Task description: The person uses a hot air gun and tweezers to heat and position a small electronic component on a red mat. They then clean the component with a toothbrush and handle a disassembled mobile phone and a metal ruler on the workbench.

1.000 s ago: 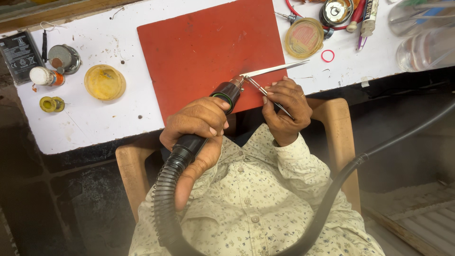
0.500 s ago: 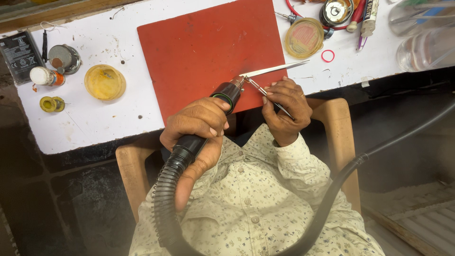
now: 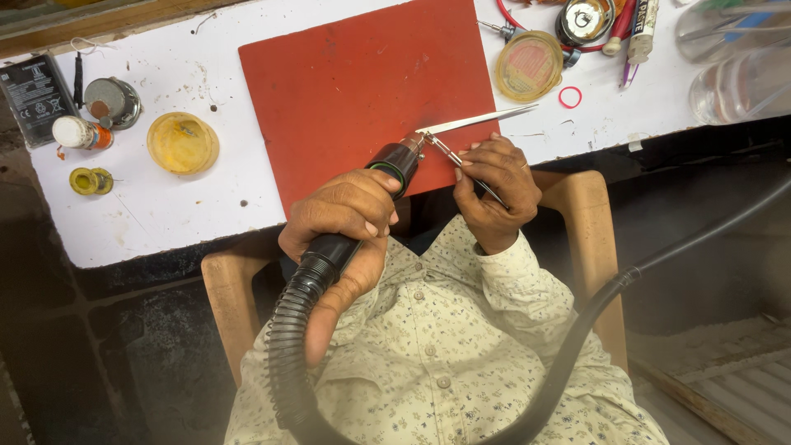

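Overhead view of a seated person at a white workbench [image 3: 148, 222]. The left hand [image 3: 342, 218], at the centre of the frame, is wrapped around the black handpiece of a hot-air tool [image 3: 387, 169], fingers closed on its barrel just behind the green ring. A ribbed black hose [image 3: 284, 346] runs from the handle down toward the lower left of the frame. The metal nozzle points to the upper right and ends at the lower edge of a red work mat [image 3: 362, 82].

The right hand [image 3: 494, 189], just right of centre, is closed on a pair of slim tweezers [image 3: 449, 152], whose tips meet the nozzle. Whatever the tips pinch is too small to tell. A long pointed metal blade [image 3: 478, 121] lies on the mat's edge just above the right hand.

Judged from these shapes, the handpiece is rigid and fairly light, though the stiff hose probably drags on it; the barrel behind the ring looks like the place to hold it, well clear of the metal tip. The tweezers appear thin, springy and smooth, best pinched at mid-shank.

At left on the bench lie a yellow round lid [image 3: 183, 142], a solder spool [image 3: 91, 180] and a small bottle [image 3: 78, 133]; at upper right, a round tin [image 3: 529, 66] and a red ring [image 3: 570, 97].
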`<state>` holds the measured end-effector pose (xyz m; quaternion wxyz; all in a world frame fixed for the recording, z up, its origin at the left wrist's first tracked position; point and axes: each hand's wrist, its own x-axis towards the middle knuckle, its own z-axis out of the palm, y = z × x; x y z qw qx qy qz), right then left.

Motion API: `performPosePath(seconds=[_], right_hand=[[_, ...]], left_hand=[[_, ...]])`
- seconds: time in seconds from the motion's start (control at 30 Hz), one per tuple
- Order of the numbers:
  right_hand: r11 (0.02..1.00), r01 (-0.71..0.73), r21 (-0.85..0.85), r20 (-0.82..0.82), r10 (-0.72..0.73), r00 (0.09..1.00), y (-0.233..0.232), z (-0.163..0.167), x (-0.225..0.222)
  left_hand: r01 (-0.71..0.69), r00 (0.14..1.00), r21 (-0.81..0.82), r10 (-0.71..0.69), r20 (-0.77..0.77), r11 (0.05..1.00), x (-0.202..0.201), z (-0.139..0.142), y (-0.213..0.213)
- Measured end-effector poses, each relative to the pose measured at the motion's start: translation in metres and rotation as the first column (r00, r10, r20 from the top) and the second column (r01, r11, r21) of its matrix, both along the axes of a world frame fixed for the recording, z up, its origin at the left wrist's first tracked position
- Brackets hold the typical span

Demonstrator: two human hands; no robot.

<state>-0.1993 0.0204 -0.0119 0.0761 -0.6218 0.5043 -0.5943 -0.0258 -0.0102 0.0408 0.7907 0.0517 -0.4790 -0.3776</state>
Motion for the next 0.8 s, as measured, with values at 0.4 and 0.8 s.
performPosePath(seconds=[0.4, 0.8], right_hand=[[1.0, -0.014, -0.016, -0.051, 0.014, 0.999, -0.0013, 0.0046, 0.0003], [1.0, -0.005, 0.008, 0.028, 0.004, 1.0, -0.002, 0.0068, 0.0001]], left_hand=[[-0.011, 1.0, 0.007, 0.011, -0.002, 1.0, 0.0001, 0.0006, 0.0003], [0.003, 1.0, -0.003, -0.003, -0.009, 1.0, -0.0015, 0.0047, -0.0022]])
